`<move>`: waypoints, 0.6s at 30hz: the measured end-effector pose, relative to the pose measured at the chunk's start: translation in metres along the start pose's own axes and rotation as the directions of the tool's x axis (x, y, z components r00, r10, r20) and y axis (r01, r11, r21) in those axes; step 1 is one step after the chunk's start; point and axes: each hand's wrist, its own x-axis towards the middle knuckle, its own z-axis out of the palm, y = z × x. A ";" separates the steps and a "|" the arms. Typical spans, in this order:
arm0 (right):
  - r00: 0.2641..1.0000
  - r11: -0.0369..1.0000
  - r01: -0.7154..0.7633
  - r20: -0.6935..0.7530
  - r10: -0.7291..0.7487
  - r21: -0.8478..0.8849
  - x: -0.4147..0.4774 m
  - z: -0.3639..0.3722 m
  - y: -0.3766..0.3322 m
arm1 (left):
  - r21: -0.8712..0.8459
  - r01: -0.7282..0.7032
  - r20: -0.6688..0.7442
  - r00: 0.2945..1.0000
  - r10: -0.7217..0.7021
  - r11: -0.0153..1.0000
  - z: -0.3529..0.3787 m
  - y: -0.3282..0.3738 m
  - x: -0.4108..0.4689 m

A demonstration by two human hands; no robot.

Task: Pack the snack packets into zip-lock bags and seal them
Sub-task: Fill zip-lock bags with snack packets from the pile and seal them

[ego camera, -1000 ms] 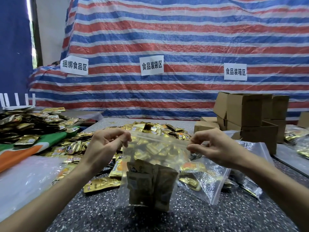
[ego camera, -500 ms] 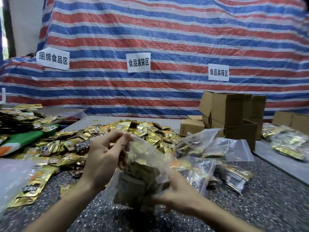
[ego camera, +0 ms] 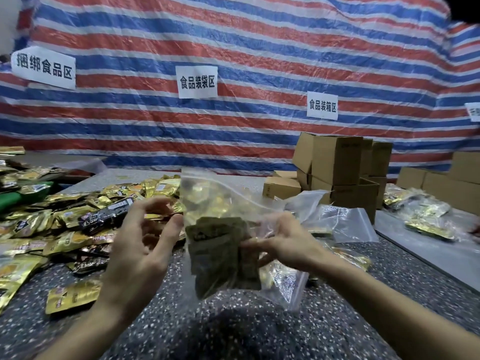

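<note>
A clear zip-lock bag [ego camera: 207,193] stands upright in front of me, holding several olive-gold snack packets [ego camera: 215,245]. My right hand [ego camera: 285,242] grips the bag's right side at the level of the packets. My left hand [ego camera: 140,245] hovers just left of the bag with fingers spread and relaxed, thumb tip close to the bag's edge, holding nothing. A big heap of loose gold and black snack packets [ego camera: 78,219] lies on the speckled table [ego camera: 259,328] to the left.
Filled and empty zip-lock bags [ego camera: 340,222] lie right of my hands. Cardboard boxes [ego camera: 337,165] are stacked at the back right, more packed bags [ego camera: 420,216] on a grey surface beyond. A striped tarp with paper signs [ego camera: 197,81] forms the backdrop.
My left hand has let go of the bag top and opened beside it. My right hand shifted from under the bag to its right side, and the bag now stands taller.
</note>
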 end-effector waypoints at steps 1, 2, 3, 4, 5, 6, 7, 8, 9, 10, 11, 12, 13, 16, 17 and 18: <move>0.999 1.000 0.010 -0.043 -0.011 -0.016 0.006 -0.008 -0.002 | 0.024 0.022 -0.025 0.999 -0.022 0.999 0.003 -0.008 -0.001; 0.995 0.999 0.019 -0.099 -0.022 -0.031 0.015 -0.016 -0.003 | 0.042 0.044 -0.037 0.998 -0.043 0.998 0.008 -0.014 -0.002; 0.986 0.999 0.023 -0.162 -0.029 -0.039 0.024 -0.024 -0.005 | 0.054 0.065 -0.028 0.998 -0.064 0.996 0.013 -0.021 -0.004; 0.973 0.998 0.027 -0.226 -0.038 -0.050 0.034 -0.033 -0.006 | 0.066 0.082 -0.001 0.997 -0.082 0.994 0.020 -0.029 -0.006; 0.955 0.997 0.030 -0.291 -0.051 -0.075 0.045 -0.042 -0.007 | 0.088 0.092 0.032 0.995 -0.095 0.992 0.027 -0.038 -0.009; 0.933 0.992 0.032 -0.353 -0.074 -0.123 0.056 -0.052 -0.008 | 0.124 0.096 0.064 0.992 -0.104 0.988 0.034 -0.047 -0.012; 0.910 0.982 0.029 -0.402 -0.103 -0.187 0.068 -0.061 -0.008 | 0.168 0.095 0.091 0.990 -0.111 0.981 0.040 -0.057 -0.016; 0.887 0.966 0.027 -0.439 -0.141 -0.256 0.079 -0.070 -0.007 | 0.206 0.089 0.116 0.987 -0.115 0.975 0.045 -0.067 -0.021; 0.863 0.947 0.027 -0.470 -0.184 -0.321 0.090 -0.078 -0.003 | 0.241 0.077 0.148 0.982 -0.115 0.967 0.048 -0.076 -0.026; 0.834 0.920 0.020 -0.502 -0.231 -0.391 0.101 -0.085 0.001 | 0.279 0.065 0.191 0.974 -0.121 0.958 0.050 -0.084 -0.031; 0.796 0.887 0.002 -0.536 -0.280 -0.461 0.110 -0.092 0.007 | 0.323 0.047 0.238 0.963 -0.129 0.945 0.050 -0.090 -0.035; 0.759 0.852 -0.026 -0.565 -0.323 -0.522 0.119 -0.096 0.013 | 0.361 0.023 0.277 0.952 -0.131 0.932 0.050 -0.095 -0.037; 0.745 0.822 -0.056 -0.572 -0.343 -0.566 0.127 -0.102 0.022 | 0.388 0.000 0.306 0.943 -0.129 0.922 0.049 -0.099 -0.039; 0.814 0.732 -0.171 -0.513 -0.272 -0.659 0.143 -0.114 0.051 | 0.427 -0.043 0.377 0.916 -0.134 0.903 0.046 -0.106 -0.040; 0.852 0.662 -0.238 -0.480 -0.209 -0.711 0.146 -0.117 0.063 | 0.429 -0.057 0.396 0.909 -0.131 0.902 0.046 -0.106 -0.040; 0.882 0.552 -0.319 -0.454 -0.124 -0.770 0.145 -0.117 0.072 | 0.426 -0.070 0.412 0.903 -0.124 0.902 0.046 -0.107 -0.040</move>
